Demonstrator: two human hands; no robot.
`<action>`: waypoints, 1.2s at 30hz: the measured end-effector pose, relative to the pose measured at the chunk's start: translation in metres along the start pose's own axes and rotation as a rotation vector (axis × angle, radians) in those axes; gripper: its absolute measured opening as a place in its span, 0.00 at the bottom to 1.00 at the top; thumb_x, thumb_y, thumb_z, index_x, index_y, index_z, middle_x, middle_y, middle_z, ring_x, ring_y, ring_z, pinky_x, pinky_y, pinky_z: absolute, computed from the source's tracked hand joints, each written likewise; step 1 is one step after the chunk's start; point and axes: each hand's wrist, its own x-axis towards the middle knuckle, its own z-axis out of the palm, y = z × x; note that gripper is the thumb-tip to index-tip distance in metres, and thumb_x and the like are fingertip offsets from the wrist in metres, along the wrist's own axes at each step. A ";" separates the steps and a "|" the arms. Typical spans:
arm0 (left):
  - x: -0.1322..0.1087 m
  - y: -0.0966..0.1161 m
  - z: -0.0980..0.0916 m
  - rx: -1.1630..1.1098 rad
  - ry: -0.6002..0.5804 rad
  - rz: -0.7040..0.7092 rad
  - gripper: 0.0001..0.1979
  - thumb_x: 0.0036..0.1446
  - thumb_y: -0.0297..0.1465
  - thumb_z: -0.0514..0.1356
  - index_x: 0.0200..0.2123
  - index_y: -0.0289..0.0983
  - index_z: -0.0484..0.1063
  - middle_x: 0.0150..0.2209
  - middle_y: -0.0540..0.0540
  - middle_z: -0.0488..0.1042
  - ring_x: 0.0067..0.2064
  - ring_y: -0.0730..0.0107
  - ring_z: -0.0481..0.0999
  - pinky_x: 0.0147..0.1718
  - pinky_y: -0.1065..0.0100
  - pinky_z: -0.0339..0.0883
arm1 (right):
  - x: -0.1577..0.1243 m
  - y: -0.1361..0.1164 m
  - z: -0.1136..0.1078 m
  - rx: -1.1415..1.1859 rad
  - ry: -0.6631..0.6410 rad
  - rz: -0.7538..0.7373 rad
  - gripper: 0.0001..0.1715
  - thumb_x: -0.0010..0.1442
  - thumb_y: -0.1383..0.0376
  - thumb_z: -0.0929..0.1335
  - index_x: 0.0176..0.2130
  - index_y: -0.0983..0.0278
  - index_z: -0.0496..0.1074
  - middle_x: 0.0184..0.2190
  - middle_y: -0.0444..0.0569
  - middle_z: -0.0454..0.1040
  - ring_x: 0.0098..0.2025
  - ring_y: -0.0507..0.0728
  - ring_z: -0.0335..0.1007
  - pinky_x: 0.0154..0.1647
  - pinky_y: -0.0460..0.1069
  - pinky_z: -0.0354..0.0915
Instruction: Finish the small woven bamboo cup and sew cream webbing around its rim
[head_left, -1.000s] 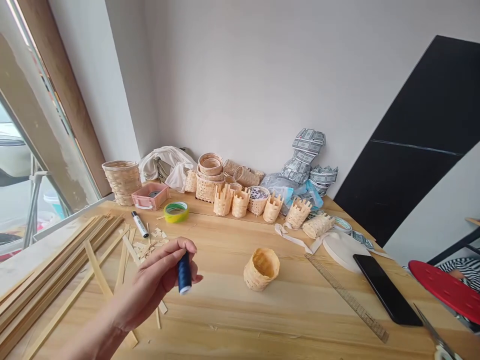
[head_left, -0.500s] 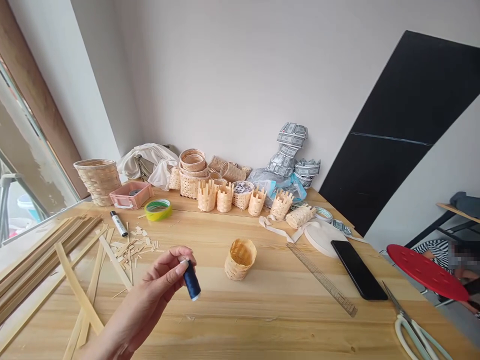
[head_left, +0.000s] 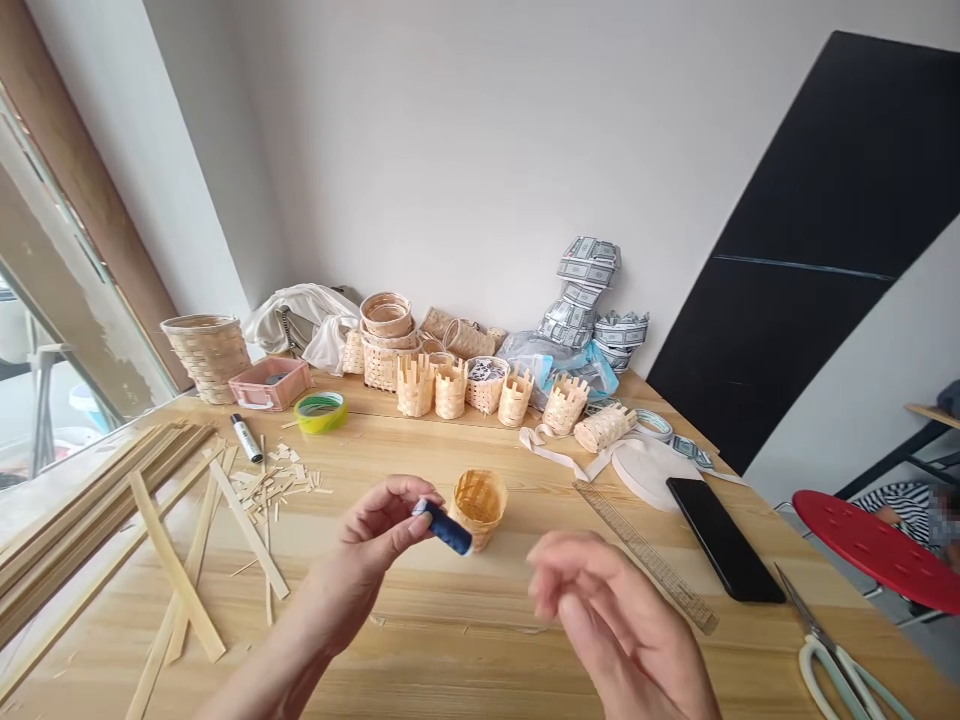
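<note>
Between the thumb and fingers of my left hand (head_left: 386,525) is a spool of dark blue thread (head_left: 446,528), tilted with its lower end to the right. Just behind the spool, a small woven basket (head_left: 480,495) stands upright on the wooden table (head_left: 450,660), partly covered by it. My right hand (head_left: 615,615) is raised to the right of the spool, apart from it. Its fingers are bent, with a gap between them and the thumb, and I see nothing in them.
Wood strips (head_left: 97,500) and small scraps (head_left: 289,485) lie at the left, near a marker (head_left: 246,438) and yellow tape (head_left: 321,412). Several small baskets (head_left: 450,388) line the back. A ruler (head_left: 649,560), phone (head_left: 724,540) and scissors (head_left: 829,650) lie at the right. A person sits beyond a red stool (head_left: 877,550).
My left hand has moved right with the thread spool, which now lies more sideways in front of the basket. My right hand has come into view from below.
</note>
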 end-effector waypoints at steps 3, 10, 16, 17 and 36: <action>0.002 -0.006 0.012 -0.059 -0.022 0.005 0.07 0.49 0.26 0.62 0.34 0.38 0.70 0.34 0.48 0.71 0.38 0.69 0.68 0.41 0.68 0.62 | 0.012 0.013 0.011 -0.061 -0.052 0.093 0.18 0.53 0.56 0.65 0.43 0.61 0.67 0.35 0.50 0.70 0.35 0.56 0.68 0.31 0.47 0.67; 0.000 -0.018 0.030 -0.083 -0.107 0.003 0.07 0.50 0.25 0.61 0.35 0.37 0.70 0.35 0.48 0.71 0.39 0.71 0.67 0.41 0.70 0.60 | 0.012 0.021 0.037 0.245 -0.083 0.246 0.21 0.52 0.55 0.66 0.43 0.63 0.66 0.36 0.51 0.72 0.36 0.55 0.69 0.32 0.45 0.66; 0.004 -0.017 0.024 -0.005 -0.128 0.077 0.06 0.47 0.27 0.62 0.32 0.37 0.71 0.33 0.48 0.69 0.37 0.69 0.67 0.38 0.68 0.61 | 0.018 0.020 0.037 0.310 -0.052 0.290 0.15 0.50 0.55 0.68 0.32 0.64 0.70 0.23 0.44 0.67 0.25 0.50 0.63 0.27 0.42 0.64; 0.005 -0.016 0.023 0.052 -0.139 0.114 0.03 0.48 0.27 0.62 0.29 0.36 0.72 0.32 0.47 0.69 0.36 0.69 0.67 0.37 0.68 0.61 | 0.018 0.021 0.036 0.302 -0.046 0.293 0.15 0.49 0.56 0.68 0.33 0.64 0.70 0.22 0.43 0.66 0.24 0.50 0.62 0.26 0.42 0.63; -0.018 -0.013 0.019 0.607 -0.461 0.414 0.09 0.57 0.27 0.52 0.24 0.35 0.64 0.27 0.45 0.66 0.32 0.71 0.67 0.32 0.73 0.61 | 0.018 0.035 0.034 0.782 0.045 0.576 0.23 0.44 0.56 0.73 0.38 0.64 0.66 0.36 0.51 0.74 0.38 0.57 0.71 0.22 0.42 0.63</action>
